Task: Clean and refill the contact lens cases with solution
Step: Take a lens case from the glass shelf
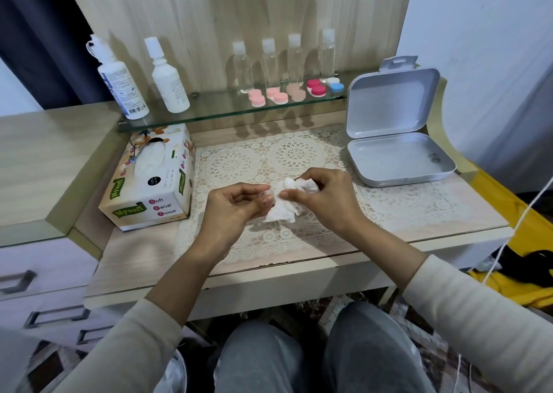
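Over the lace mat, my left hand [236, 204] pinches a small clear round piece [267, 197], likely a lens case part. My right hand [321, 196] grips a crumpled white tissue [287, 202] pressed against that piece. On the glass shelf [215, 109] behind stand several lens cases: pink ones [256, 98], a beige one [295, 92], a red and white one [316, 87] and a blue and white one [334, 83]. Two white solution bottles [122, 87] [167, 81] stand at the shelf's left end.
A tissue box [155, 180] lies left of the mat. An open grey hinged box [398, 156] sits at the right. Several clear travel bottles [270, 63] line the back of the shelf. A white cord [520, 219] hangs at the right edge.
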{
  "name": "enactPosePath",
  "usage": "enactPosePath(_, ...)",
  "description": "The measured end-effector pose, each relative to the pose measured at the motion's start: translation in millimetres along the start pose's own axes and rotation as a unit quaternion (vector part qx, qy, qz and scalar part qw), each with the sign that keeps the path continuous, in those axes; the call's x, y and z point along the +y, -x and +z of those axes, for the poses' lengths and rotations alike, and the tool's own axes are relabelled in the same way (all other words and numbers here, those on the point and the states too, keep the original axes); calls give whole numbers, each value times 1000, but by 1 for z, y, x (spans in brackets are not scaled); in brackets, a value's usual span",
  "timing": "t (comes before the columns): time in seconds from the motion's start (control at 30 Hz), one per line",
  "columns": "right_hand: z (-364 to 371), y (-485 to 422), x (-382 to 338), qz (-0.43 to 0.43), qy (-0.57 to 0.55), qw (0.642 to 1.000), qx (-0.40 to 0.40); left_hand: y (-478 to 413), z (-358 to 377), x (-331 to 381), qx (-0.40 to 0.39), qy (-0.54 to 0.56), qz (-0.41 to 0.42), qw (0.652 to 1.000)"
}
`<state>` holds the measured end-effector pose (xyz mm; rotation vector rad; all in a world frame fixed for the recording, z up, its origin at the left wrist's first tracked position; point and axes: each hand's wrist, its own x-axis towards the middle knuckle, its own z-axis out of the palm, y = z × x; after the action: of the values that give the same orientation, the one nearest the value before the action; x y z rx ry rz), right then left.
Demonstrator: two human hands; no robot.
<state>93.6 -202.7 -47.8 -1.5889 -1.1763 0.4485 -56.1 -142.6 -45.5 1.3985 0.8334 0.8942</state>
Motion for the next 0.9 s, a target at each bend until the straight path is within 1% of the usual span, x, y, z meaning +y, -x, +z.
enactPosePath(0.1,-2,0,-2,16,-42,999,-10,-1,0,1,2,-11,-2,1000)
enactPosePath(0.2,-3,-2,1,2,-28,999,-30,-1,-2,2,9,31,-24,999)
enactPosePath(0.27,-3,-2,3,2,-35,999,-40,-2,-3,2,12,34,-29,999)
enactPosePath(0.47,1,-3,4,7,-25,1000,-11,-2,2,6,5,17,-19,1000)
enactPosePath(0.53,2,-2,1,3,-11,1000,5,-2,3,7,3,-8,-5,1000)
enactPosePath(0.6,-1,-2,-3,12,-27,1000,8,-2,4,8,4,-24,4,1000)
enactPosePath(0.67,-4,-1,-4,19,-58,998,-5,-2,2,8,7,-12,-8,1000)
enactPosePath(0.73,-6,-1,-4,5,-40,999,-27,-3,0,8,12,-4,-31,999)
enactPosePath(0.8,-6,-1,0,5,-33,998,-50,-4,-2,7,14,-20,-38,999)
enactPosePath(0.9,-3,-1,3,9,-18,999,-44,-4,1,7,15,-14,-33,999)
